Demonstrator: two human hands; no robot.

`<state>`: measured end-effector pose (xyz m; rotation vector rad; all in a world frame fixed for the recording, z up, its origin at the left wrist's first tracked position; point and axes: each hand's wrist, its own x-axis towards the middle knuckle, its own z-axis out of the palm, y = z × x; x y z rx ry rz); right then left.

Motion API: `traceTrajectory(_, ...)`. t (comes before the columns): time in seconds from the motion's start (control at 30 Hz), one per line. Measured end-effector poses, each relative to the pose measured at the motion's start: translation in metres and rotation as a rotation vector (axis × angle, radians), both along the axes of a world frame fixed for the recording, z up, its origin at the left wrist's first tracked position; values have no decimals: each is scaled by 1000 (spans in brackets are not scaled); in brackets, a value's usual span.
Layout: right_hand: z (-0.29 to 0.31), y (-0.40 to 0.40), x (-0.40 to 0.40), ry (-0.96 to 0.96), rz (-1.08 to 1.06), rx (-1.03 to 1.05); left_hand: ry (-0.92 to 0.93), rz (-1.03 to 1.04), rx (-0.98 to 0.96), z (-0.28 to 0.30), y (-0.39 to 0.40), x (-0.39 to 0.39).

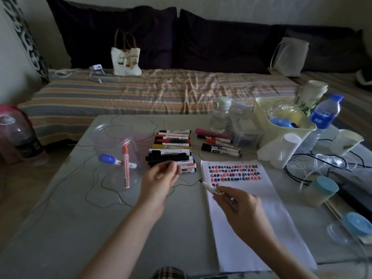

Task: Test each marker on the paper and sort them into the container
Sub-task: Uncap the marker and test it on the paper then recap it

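Note:
My right hand (238, 206) grips an uncapped white marker (211, 188), its dark tip at the left edge of the white paper (251, 218). Rows of red, blue and black test marks fill the paper's top. My left hand (161, 176) hovers by the near end of a stacked pile of markers (173, 152), fingers curled together; a dark cap seems pinched in them, partly hidden. A clear plastic container (112, 143) at the left holds a red marker (125, 166) and a blue-capped marker (112, 159). A second group of markers (219, 143) lies behind the paper.
A cream bin (281, 119), water bottles (220, 115), paper cups (346, 141), blue-lidded jars (320, 190) and black cables (302, 170) crowd the right side of the table. A thin wire loops across the grey tabletop (80, 218). A striped sofa lies beyond.

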<state>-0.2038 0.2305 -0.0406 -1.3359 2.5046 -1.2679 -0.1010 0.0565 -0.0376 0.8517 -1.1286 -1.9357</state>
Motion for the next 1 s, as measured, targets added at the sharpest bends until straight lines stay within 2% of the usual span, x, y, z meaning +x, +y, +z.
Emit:
traceTrajectory(0.1,-8,5,-12,-164,-37,100,-293,-170,-363,-15,10,-3)
traceTrajectory(0.17,-12,3,-19,-182,-19,99,-437,-249,-615,-26,17,-8)
traceTrajectory(0.33,-8,1,-38,-150,8,5,-577,-335,-910,-49,18,-21)
traceTrajectory(0.37,-5,2,-44,-229,3,-47,-609,-353,-967,-54,16,-26)
traceTrajectory(0.4,-1,4,-49,-391,4,-138,-645,-369,-1035,-58,13,-31)
traceTrajectory(0.47,10,6,-56,-851,23,-388,-721,-399,-1145,-67,6,-42)
traceTrajectory(0.5,14,7,-60,-986,8,-458,-746,-410,-1171,-71,4,-46)
traceTrajectory(0.57,13,5,-66,-939,-53,-381,-803,-433,-1211,-77,4,-51)
traceTrajectory(0.63,5,-1,-67,-757,-122,-246,-860,-432,-1286,-80,6,-51)
traceTrajectory(0.7,-4,-8,-69,-650,-142,-198,-891,-431,-1324,-81,6,-51)
traceTrajectory(0.9,-21,-29,-82,-614,-138,-97,-818,-346,-1332,-83,5,-50)
traceTrajectory(1.0,-31,-38,-88,-529,-145,-26,-784,-313,-1327,-84,6,-51)
